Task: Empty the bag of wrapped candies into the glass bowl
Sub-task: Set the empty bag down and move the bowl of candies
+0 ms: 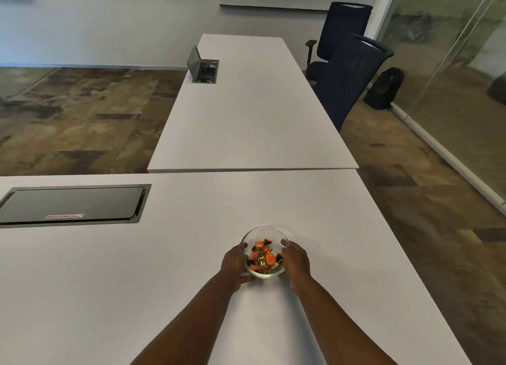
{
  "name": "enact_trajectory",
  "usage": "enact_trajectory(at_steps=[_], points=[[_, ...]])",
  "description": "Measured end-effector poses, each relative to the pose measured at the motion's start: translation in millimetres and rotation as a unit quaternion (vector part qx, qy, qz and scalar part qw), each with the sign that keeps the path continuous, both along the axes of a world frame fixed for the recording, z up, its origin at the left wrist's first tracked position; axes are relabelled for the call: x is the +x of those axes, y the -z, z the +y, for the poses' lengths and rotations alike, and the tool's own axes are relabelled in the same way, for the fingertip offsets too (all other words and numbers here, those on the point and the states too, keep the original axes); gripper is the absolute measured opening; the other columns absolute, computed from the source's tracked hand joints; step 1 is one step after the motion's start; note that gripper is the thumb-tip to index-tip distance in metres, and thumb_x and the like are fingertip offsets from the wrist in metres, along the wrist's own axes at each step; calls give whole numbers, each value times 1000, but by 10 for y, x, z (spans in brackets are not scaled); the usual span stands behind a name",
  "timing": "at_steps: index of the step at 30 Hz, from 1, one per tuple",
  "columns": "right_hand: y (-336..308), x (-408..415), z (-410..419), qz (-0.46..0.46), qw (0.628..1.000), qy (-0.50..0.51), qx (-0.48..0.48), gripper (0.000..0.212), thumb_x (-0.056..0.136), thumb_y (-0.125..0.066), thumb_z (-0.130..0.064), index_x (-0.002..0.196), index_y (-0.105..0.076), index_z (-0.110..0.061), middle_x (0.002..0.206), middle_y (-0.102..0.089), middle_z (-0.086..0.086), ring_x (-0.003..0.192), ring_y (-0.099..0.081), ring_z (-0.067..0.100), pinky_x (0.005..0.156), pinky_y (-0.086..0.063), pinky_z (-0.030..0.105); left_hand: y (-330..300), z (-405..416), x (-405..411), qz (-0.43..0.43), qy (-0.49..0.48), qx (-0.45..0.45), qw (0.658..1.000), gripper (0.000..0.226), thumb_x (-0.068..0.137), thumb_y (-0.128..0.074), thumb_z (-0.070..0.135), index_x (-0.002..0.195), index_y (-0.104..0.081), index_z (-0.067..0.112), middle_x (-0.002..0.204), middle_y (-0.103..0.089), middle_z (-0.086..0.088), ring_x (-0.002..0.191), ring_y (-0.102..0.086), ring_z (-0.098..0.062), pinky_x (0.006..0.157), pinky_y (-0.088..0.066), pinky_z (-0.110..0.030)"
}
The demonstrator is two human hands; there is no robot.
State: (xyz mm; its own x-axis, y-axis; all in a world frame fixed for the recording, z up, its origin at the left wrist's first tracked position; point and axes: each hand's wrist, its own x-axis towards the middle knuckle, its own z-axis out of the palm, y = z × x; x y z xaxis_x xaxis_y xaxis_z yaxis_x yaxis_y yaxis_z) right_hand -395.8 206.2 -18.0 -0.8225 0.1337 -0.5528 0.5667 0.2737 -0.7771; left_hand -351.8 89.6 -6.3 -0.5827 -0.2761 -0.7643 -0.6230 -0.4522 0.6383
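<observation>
A clear glass bowl (264, 232) stands on the white table (315, 214) in front of me. Several wrapped candies (263, 255), orange and gold, lie inside it. My left hand (235, 263) cups the bowl's left side, and my right hand (295, 260) cups its right side, fingers curled against the glass. No bag is in view.
A closed black cable hatch (71, 204) is set into the table at the left. A second white table (254, 104) adjoins beyond, with an open cable box (204, 69). Two black office chairs (347, 63) and a black backpack (384, 88) stand at the right by a glass wall.
</observation>
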Motion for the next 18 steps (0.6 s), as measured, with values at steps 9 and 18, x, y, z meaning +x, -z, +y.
enact_trajectory(at_steps=[9,18], points=[[-11,12,62,0,1000,-13,8,37,97,-38,-10,125,-61,-15,131,-61,12,120,-53,29,104,-45,41,-50,65,40,23,-12,-53,998,38,100,-37,28,135,-49,21,138,-50,-13,120,-52,-36,83,-53,-51],[-9,55,140,6,999,-33,22,37,97,-37,-9,125,-61,-14,131,-60,13,121,-53,30,104,-45,44,-29,90,77,21,5,-49,999,37,100,-38,18,134,-50,17,142,-47,-14,126,-47,-39,87,-51,-53]])
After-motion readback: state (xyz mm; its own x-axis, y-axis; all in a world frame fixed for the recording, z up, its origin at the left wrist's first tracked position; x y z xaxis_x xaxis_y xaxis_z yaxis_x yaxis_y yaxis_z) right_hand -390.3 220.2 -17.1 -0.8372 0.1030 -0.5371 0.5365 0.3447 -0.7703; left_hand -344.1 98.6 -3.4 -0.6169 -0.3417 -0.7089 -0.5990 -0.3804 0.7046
